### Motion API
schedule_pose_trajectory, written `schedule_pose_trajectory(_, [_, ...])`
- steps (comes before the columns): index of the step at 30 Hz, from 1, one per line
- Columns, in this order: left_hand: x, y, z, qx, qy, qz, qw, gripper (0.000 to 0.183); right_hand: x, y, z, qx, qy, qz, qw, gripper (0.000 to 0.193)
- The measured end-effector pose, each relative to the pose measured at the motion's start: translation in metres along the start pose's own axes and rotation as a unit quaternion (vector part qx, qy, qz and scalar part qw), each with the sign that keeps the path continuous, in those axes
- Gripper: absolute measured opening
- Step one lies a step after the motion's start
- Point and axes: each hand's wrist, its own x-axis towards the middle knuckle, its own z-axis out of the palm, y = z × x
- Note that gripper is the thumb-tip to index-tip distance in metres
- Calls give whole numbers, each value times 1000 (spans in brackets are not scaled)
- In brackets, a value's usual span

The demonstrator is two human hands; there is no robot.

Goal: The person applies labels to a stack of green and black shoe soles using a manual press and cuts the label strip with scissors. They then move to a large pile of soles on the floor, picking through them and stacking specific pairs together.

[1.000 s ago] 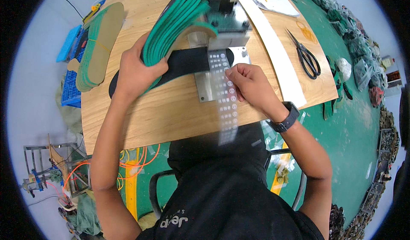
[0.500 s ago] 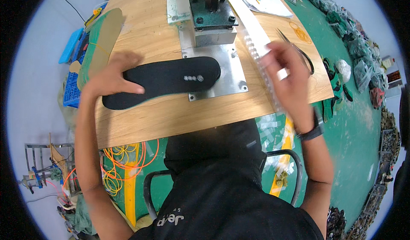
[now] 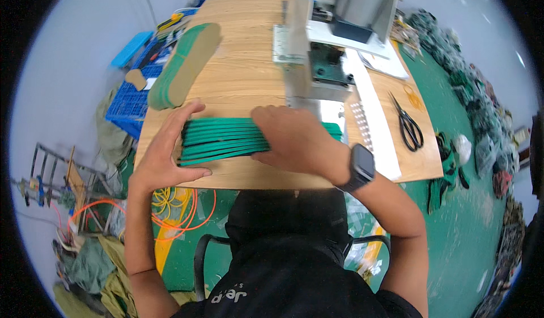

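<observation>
A stack of green insoles is turned on its side at the near part of the table, its long edges facing up. My right hand reaches over the stack, fingers and thumb closed across its middle and hiding part of it. Around the left end curves my left hand, thumb and fingers apart on either side of the stack; whether they touch it I cannot tell. Just beyond the right hand stands a press on a metal base plate, partly blurred.
Another insole pile with tan tops lies at the table's left. To the right are a white strip, a sheet of small clear dots and black-handled scissors. A blue crate stands beside the table's left edge.
The insoles, lying flat with a black face up before, are now turned on edge. My right hand has come left from the white strip onto them. The view has shifted.
</observation>
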Motion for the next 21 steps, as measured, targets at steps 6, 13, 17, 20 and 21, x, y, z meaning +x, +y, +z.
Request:
schedule_pose_trajectory(6, [-2,-45,51,-137,136,-47,980,94,-1,-17,27,34,54,1,998,50])
schedule_pose_trajectory(13, [54,-132,-1,-115,316,-106,936,50,-124,12,-58,18,199,136,970,62])
schedule_pose_trajectory(17, [84,-228,-42,32,300,-198,933,47,-216,95,-109,-97,395,334,850,64])
schedule_pose_trajectory(20, [138,-236,-31,64,219,-293,928,65,-257,164,-153,95,393,435,804,62])
schedule_pose_trajectory(21, [154,-231,-21,74,193,-321,924,72,-276,195,-161,100,391,472,784,60])
